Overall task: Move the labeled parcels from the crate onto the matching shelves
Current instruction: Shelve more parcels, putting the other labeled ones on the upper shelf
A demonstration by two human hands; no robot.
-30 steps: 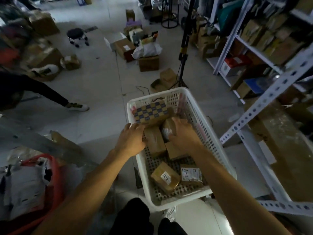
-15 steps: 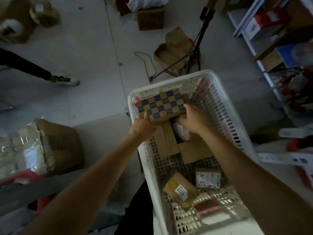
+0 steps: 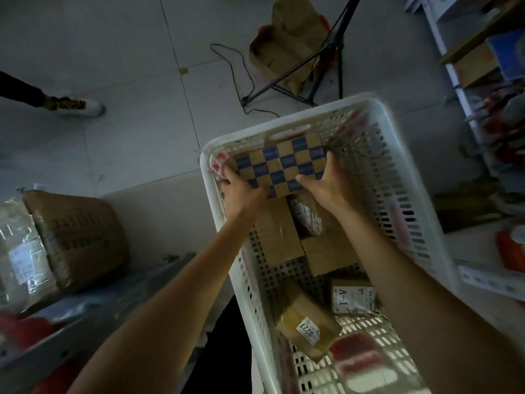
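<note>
A white perforated crate (image 3: pixel 403 155) stands on the floor below me. At its far end a blue-and-tan checkered parcel (image 3: pixel 284 163) is held between both hands. My left hand (image 3: pixel 244 189) grips its near-left corner, fingers under the left edge. My right hand (image 3: pixel 326 183) clasps its right side, thumb on top. Several brown parcels (image 3: pixel 279 237) lie under and behind it. Nearer me lie a parcel labelled "A-1" (image 3: pixel 352 297) and a taped parcel with a "0227" sticker (image 3: pixel 308 328).
White metal shelving (image 3: pixel 460 89) with boxes runs along the right. A black tripod (image 3: pixel 321 66) and a crumpled brown bag (image 3: pixel 287 38) sit beyond the crate. A large wrapped carton (image 3: pixel 74 240) rests at left. Another person's leg and shoe (image 3: pixel 71 105) show far left.
My view has tilted down and closer to the crate. Both hands moved from the brown parcels up to the checkered parcel and took hold of its sides.
</note>
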